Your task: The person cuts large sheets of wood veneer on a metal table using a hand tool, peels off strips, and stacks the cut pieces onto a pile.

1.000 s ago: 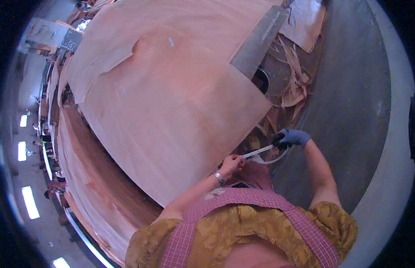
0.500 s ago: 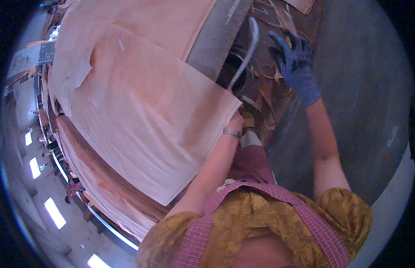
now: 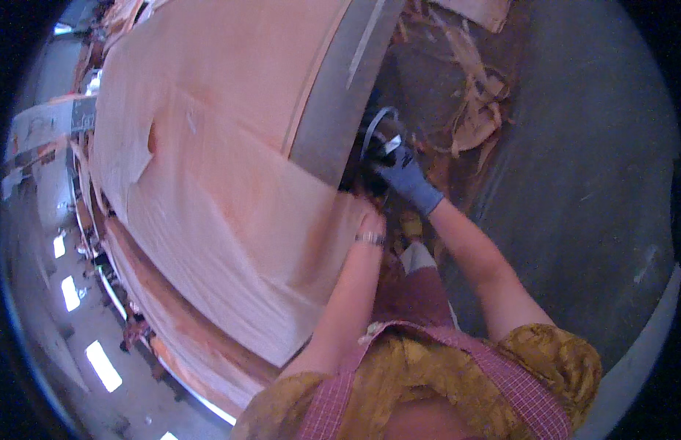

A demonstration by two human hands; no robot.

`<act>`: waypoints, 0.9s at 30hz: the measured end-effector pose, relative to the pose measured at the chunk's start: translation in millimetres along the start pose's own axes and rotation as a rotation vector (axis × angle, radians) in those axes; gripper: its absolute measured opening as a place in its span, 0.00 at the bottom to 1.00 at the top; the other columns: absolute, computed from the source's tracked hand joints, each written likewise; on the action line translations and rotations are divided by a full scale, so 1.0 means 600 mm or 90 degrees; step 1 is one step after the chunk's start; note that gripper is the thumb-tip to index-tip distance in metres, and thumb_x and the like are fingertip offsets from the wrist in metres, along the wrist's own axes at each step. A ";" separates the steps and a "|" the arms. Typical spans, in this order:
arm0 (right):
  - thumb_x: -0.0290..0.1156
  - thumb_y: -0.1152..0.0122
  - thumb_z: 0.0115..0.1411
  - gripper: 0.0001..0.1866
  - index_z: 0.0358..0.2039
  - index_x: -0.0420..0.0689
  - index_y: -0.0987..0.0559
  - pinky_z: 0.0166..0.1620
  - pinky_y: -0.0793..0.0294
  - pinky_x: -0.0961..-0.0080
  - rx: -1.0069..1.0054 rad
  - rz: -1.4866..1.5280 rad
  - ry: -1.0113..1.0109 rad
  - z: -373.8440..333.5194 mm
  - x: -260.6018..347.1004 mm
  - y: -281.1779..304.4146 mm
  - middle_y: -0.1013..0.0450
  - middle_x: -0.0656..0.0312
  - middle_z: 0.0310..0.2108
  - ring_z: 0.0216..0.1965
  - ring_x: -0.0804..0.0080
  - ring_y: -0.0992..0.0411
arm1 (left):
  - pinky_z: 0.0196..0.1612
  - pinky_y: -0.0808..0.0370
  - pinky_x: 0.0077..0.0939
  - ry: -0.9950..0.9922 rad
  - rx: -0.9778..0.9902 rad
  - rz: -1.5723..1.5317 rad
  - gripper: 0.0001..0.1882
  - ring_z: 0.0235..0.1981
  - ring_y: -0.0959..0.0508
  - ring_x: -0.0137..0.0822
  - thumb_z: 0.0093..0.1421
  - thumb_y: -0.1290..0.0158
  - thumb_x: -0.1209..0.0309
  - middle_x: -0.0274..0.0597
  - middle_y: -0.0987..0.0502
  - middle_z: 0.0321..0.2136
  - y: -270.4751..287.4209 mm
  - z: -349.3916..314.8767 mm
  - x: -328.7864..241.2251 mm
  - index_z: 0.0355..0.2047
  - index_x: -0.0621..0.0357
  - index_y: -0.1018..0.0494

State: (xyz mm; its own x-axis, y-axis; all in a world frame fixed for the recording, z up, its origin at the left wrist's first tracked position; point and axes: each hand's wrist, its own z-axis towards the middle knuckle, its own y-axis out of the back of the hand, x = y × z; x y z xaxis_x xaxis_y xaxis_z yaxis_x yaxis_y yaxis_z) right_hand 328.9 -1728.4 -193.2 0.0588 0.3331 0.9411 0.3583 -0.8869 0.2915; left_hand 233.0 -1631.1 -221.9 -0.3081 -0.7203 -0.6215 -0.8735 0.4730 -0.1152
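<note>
while a thin sheet (image 3: 245,198), pinkish tan, creased and torn at its left, lies draped over a pile (image 3: 182,315), my bare left hand (image 3: 370,215) is at its near right corner, too blurred to tell whether it pinches. just beyond, a narrow white strip (image 3: 375,119) curves in a loop by my blue-gloved right hand (image 3: 404,172); i can't tell if those dark fingertips are clamped on it. around me, bright rectangles (image 3: 103,365) glow far left, then come a grey board (image 3: 329,110), curled scraps (image 3: 476,132) and dark floor (image 3: 575,183).
</note>
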 end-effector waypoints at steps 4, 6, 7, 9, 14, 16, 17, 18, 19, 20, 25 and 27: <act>0.37 0.32 0.52 0.21 0.43 0.37 0.23 0.50 0.29 0.60 -0.014 -0.040 -0.015 0.024 0.018 0.040 0.23 0.46 0.43 0.45 0.49 0.26 | 0.17 0.36 0.22 -0.048 -0.036 -0.010 0.13 0.16 0.36 0.25 0.66 0.51 0.52 0.28 0.32 0.20 0.056 -0.091 0.022 0.36 0.44 0.27; 0.37 0.32 0.52 0.22 0.44 0.37 0.23 0.50 0.28 0.60 -0.062 -0.080 0.034 0.027 0.027 0.042 0.24 0.46 0.43 0.45 0.49 0.26 | 0.18 0.35 0.22 -0.046 -0.054 0.053 0.13 0.16 0.35 0.26 0.65 0.50 0.52 0.29 0.31 0.20 0.133 -0.141 0.023 0.36 0.45 0.27; 0.37 0.32 0.52 0.22 0.44 0.38 0.23 0.50 0.28 0.61 -0.081 -0.101 0.057 0.026 0.026 0.040 0.24 0.46 0.44 0.46 0.49 0.26 | 0.18 0.35 0.23 -0.036 -0.065 0.092 0.13 0.16 0.34 0.26 0.64 0.49 0.52 0.29 0.31 0.20 0.179 -0.165 0.023 0.35 0.46 0.27; 0.38 0.32 0.52 0.22 0.44 0.38 0.23 0.49 0.28 0.61 -0.035 -0.077 0.043 0.019 0.033 0.035 0.24 0.45 0.42 0.44 0.48 0.26 | 0.18 0.34 0.23 -0.012 -0.087 0.191 0.13 0.17 0.34 0.26 0.63 0.48 0.52 0.30 0.31 0.20 0.291 -0.209 0.028 0.35 0.47 0.28; 0.39 0.32 0.54 0.24 0.48 0.39 0.25 0.49 0.27 0.61 -0.107 -0.071 -0.001 0.018 -0.016 0.009 0.25 0.48 0.43 0.44 0.50 0.27 | 0.20 0.32 0.24 0.041 -0.116 0.554 0.14 0.18 0.31 0.27 0.60 0.45 0.53 0.31 0.30 0.19 0.551 -0.291 -0.012 0.33 0.49 0.28; 0.39 0.36 0.57 0.27 0.55 0.42 0.28 0.53 0.29 0.60 -0.172 -0.172 -0.049 0.006 -0.024 0.003 0.27 0.49 0.52 0.52 0.52 0.29 | 0.20 0.31 0.25 0.050 -0.123 0.722 0.14 0.18 0.31 0.28 0.59 0.43 0.53 0.31 0.30 0.19 0.654 -0.319 -0.039 0.32 0.50 0.28; 0.34 0.39 0.59 0.21 0.51 0.41 0.26 0.52 0.28 0.62 -0.176 -0.109 0.045 -0.006 0.041 0.007 0.26 0.49 0.49 0.50 0.52 0.28 | 0.20 0.31 0.25 0.069 -0.142 0.770 0.15 0.18 0.30 0.28 0.58 0.43 0.54 0.31 0.29 0.19 0.711 -0.346 -0.025 0.31 0.50 0.28; 0.30 0.42 0.61 0.15 0.48 0.40 0.23 0.50 0.27 0.63 -0.166 -0.039 0.145 -0.029 0.152 0.023 0.25 0.50 0.47 0.47 0.53 0.27 | 0.21 0.31 0.25 0.087 -0.155 0.805 0.15 0.18 0.30 0.28 0.58 0.42 0.54 0.32 0.29 0.19 0.765 -0.378 -0.006 0.31 0.50 0.28; 0.26 0.45 0.61 0.10 0.43 0.39 0.22 0.49 0.27 0.65 -0.196 -0.068 0.213 -0.054 0.212 0.044 0.24 0.51 0.43 0.44 0.54 0.26 | 0.21 0.30 0.26 0.087 -0.148 0.861 0.15 0.18 0.29 0.29 0.57 0.41 0.54 0.32 0.29 0.19 0.804 -0.391 -0.010 0.31 0.51 0.28; 0.22 0.49 0.62 0.08 0.39 0.39 0.21 0.47 0.26 0.66 -0.240 -0.089 0.280 -0.081 0.244 0.059 0.23 0.52 0.40 0.41 0.56 0.26 | 0.21 0.30 0.26 0.074 -0.127 0.930 0.15 0.19 0.29 0.29 0.56 0.41 0.54 0.32 0.29 0.19 0.825 -0.394 -0.034 0.30 0.51 0.28; 0.24 0.47 0.60 0.07 0.36 0.36 0.22 0.45 0.27 0.64 0.244 0.023 0.446 -0.341 0.363 -0.166 0.23 0.51 0.36 0.39 0.55 0.26 | 0.23 0.28 0.27 -0.089 -0.149 0.893 0.17 0.20 0.27 0.30 0.53 0.38 0.55 0.33 0.28 0.18 0.945 -0.426 0.017 0.28 0.54 0.28; 0.37 0.48 0.65 0.17 0.46 0.37 0.24 0.56 0.31 0.64 0.573 0.188 0.252 -0.471 0.334 -0.305 0.28 0.47 0.48 0.50 0.52 0.28 | 0.28 0.26 0.24 -0.198 -0.230 0.496 0.16 0.23 0.25 0.28 0.48 0.33 0.64 0.34 0.25 0.22 0.929 -0.407 0.036 0.28 0.59 0.29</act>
State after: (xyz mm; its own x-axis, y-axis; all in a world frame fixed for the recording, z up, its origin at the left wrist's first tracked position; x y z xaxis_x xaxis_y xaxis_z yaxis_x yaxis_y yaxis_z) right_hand 11.8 -1589.6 -9.8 0.0051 -0.1336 0.9910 0.9549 -0.2936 -0.0445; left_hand -352.6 -1506.8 -110.2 -0.7907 -0.0690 -0.6083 -0.5413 0.5429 0.6421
